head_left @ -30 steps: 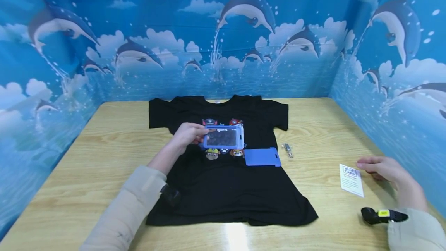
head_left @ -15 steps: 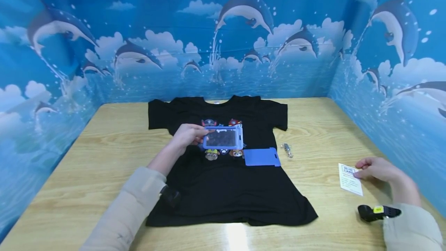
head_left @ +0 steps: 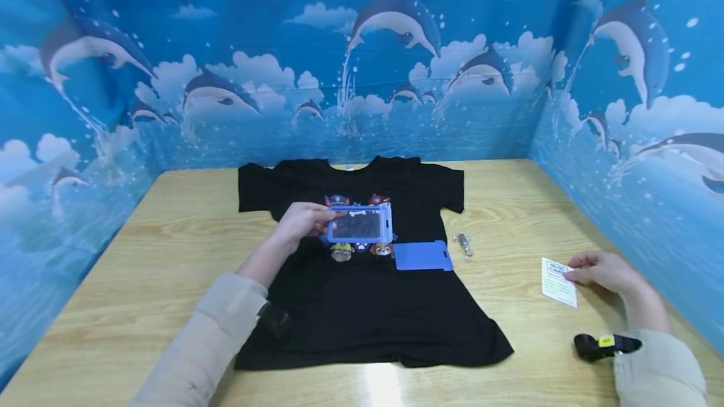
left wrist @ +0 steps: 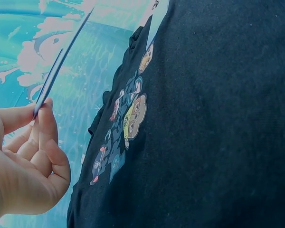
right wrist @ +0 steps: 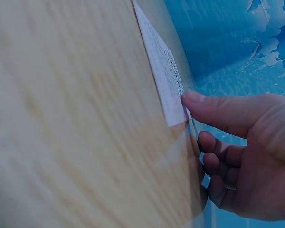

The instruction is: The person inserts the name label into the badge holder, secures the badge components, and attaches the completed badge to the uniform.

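Observation:
Held in my left hand (head_left: 300, 222) is a blue card holder (head_left: 359, 225) with a clear window, kept above the shirt and pinched at its left end. The left wrist view shows this holder (left wrist: 61, 64) almost edge-on between thumb and fingers. Over at the right, my right hand (head_left: 606, 272) pinches a white printed card (head_left: 557, 284) by its right edge. In the right wrist view the thumb lies on the card (right wrist: 164, 78), close over the tabletop. A flat blue cover (head_left: 421, 256) lies partly on the black T-shirt (head_left: 362, 313).
A small metal clip (head_left: 464, 244) lies on the wooden table (head_left: 170, 256) between the shirt and the right hand. Blue dolphin-print curtains (head_left: 362, 80) stand along the back and both sides of the table.
My right thumb has come onto the card's edge and the right hand now pinches it. The card has shifted slightly left and away from me. My left hand holds the card holder as before.

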Demonstrator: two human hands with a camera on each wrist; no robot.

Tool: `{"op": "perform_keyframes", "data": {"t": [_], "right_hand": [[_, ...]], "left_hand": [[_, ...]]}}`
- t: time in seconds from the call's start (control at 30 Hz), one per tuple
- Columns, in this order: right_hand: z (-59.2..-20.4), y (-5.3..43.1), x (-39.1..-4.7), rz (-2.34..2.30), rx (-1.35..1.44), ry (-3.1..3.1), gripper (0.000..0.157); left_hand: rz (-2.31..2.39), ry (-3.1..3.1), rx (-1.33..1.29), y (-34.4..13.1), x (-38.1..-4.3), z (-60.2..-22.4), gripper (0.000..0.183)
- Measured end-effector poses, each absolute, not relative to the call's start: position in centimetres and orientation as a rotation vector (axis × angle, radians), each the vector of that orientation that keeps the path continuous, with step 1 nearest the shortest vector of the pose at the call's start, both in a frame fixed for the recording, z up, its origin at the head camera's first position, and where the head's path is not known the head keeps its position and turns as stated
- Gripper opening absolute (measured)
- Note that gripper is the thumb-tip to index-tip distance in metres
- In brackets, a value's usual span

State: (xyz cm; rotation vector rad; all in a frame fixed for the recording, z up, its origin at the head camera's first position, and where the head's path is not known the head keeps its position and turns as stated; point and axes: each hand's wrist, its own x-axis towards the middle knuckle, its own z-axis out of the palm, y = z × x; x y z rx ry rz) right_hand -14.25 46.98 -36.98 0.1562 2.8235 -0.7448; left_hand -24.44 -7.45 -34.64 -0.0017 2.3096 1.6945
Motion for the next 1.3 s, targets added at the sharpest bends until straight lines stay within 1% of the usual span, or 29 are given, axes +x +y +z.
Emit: {"op": "perform_keyframes", "data": {"t": [0.3, 0.7, 1.0, 1.17, 1.3], "right_hand": [[-36.93, 46.93, -14.25, -0.717, 0.126, 2.845, 0.04], [-36.61, 46.63, -14.39, -0.689, 0.124, 2.822, 0.035], [-36.67, 46.18, -14.31, -0.718, 0.082, 2.801, 0.022], [-36.62, 46.06, -14.42, -0.723, 0.096, 2.807, 0.022], [-36.63, 46.13, -14.37, -0.722, 0.116, 2.795, 0.028]], "left_hand": [[1.709, 2.298, -0.017, -7.44, -24.47, -34.75, 0.032], [1.714, 2.288, -0.04, -7.57, -24.51, -34.79, 0.03], [1.713, 2.285, -0.03, -7.57, -24.6, -34.93, 0.03], [1.721, 2.285, -0.021, -7.66, -24.6, -34.92, 0.029], [1.715, 2.285, -0.024, -7.65, -24.63, -34.95, 0.029]]}}
